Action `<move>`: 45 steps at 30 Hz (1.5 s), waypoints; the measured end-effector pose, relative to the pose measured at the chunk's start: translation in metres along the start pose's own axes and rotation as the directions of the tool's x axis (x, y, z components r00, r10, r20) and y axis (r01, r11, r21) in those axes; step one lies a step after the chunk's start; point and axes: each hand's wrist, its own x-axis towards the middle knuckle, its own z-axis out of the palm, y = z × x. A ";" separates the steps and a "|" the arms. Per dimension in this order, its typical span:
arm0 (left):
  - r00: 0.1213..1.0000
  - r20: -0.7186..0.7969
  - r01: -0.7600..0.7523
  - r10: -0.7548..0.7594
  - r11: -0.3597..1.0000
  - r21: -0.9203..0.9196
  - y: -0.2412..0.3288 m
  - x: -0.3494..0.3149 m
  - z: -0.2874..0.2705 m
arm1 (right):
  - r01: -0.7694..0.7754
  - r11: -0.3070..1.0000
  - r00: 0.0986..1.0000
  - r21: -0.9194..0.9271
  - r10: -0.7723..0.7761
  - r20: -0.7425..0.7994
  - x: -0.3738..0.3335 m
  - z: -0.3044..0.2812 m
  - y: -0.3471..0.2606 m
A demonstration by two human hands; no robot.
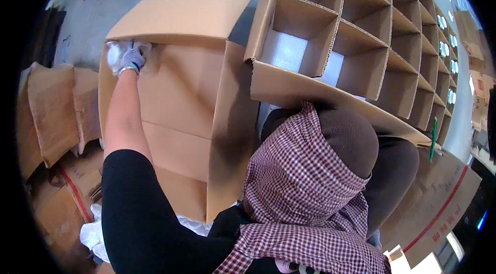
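Checked scarf (pixel 305 207), gloved left hand (pixel 130 59), corrugated carton (pixel 181 98)

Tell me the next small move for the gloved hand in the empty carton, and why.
Probably smooth the bottom flaps flat. The left hand, in a grey glove, presses into the far corner of the open carton, whose bottom shows flap seams and holds nothing. Beside it, the box with dividers already has its grid in. The right hand is out of view.

We see a tan cardboard box (pixel 175 113), a white-grey glove (pixel 126 57), and a maroon-and-white checked scarf (pixel 305 196).
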 end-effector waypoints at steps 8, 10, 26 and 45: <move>0.969 0.246 -0.114 -0.037 0.811 0.573 0.021 0.002 0.049 | 0.152 0.987 0.988 0.053 -0.151 -0.029 0.008 -0.004 -0.070; 0.942 0.336 -0.216 -0.007 0.754 0.620 0.009 -0.021 0.081 | 0.239 0.968 0.971 0.071 -0.238 -0.035 0.020 0.000 -0.096; 0.877 -0.475 -0.374 -0.071 -0.722 -0.583 0.060 -0.427 -0.045 | 0.991 0.026 0.087 0.129 -0.868 -0.489 -0.184 0.027 -0.365; 0.561 -0.501 -0.110 0.659 -0.540 -0.834 0.220 -0.500 -0.148 | 0.960 -0.090 0.090 0.265 -0.796 -0.598 -0.160 0.007 -0.322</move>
